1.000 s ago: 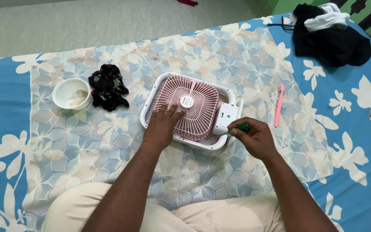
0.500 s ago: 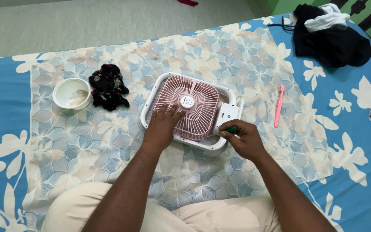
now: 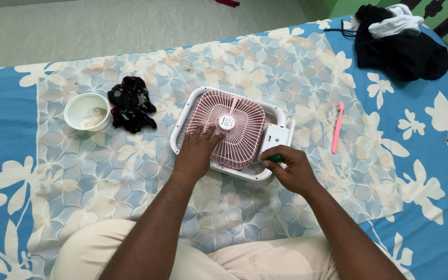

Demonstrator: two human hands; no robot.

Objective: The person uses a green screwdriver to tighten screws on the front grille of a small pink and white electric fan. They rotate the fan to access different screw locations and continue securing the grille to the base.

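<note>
Left hand (image 3: 197, 153) flat on ribbed pink plastic fan grille (image 3: 234, 122)

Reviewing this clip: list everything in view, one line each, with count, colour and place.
fan: 1, white frame with pink grille, lying flat mid-cloth
patterned cloth: 1, pale floral, spread over the blue sheet
blue sheet: 1, blue with white flowers, underneath
bowl: 1, white, left of fan
dark rag: 1, black, beside the bowl
pink stick: 1, right of fan
clothes pile: 1, black and white, top right
green-handled tool: 1, at fan's lower right corner
left hand: on the grille
right hand: grips the tool
</note>
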